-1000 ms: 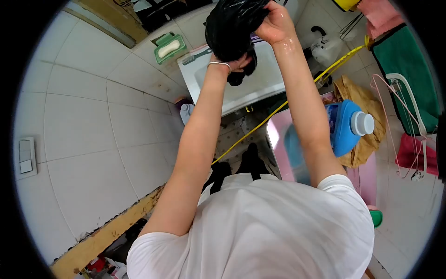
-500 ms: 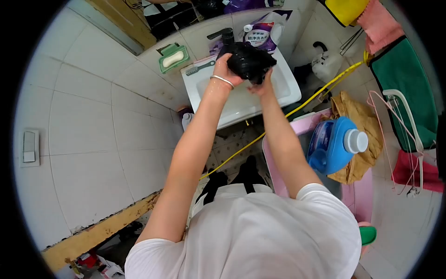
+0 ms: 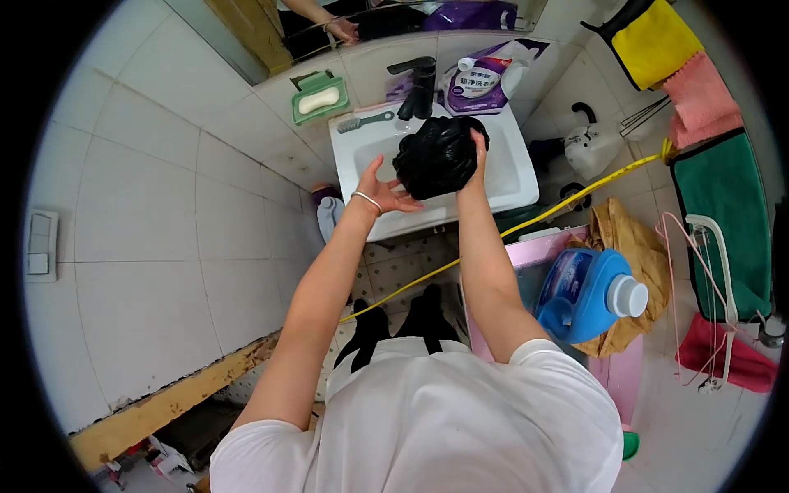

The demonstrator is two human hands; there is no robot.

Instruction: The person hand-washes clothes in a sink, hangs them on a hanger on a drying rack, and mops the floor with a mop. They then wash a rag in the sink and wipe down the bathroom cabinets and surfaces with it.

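Through the head camera I have a black cloth bundle (image 3: 437,158) over the basin of a white sink (image 3: 519,177), balled up and glossy, as if wet. The right hand (image 3: 474,162) carries it: it grips the bundle's right side, with the fingers reaching up over the upper right edge. The left hand (image 3: 386,192) is spread wide and holds nothing, thumb up and the other fingers stretched toward the bundle's lower left edge. From this angle I cannot tell whether those fingertips touch the cloth or stop just short of it.

The relation I read as the key one: the bundle sits between the two hands, up and to the right of the left palm and directly against the right. So the right hand is the nearer. The ball has no strong long axis; it is only slightly longer from upper right to lower left, and that lower end faces the open left palm.

Just beyond the bundle I see a black faucet (image 3: 422,86), with a purple-and-white detergent pouch (image 3: 481,85) to its right. A gray-green brush (image 3: 366,122) lies on the sink's back left rim, near a bar of soap (image 3: 318,101) in a green soap dish (image 3: 340,89).
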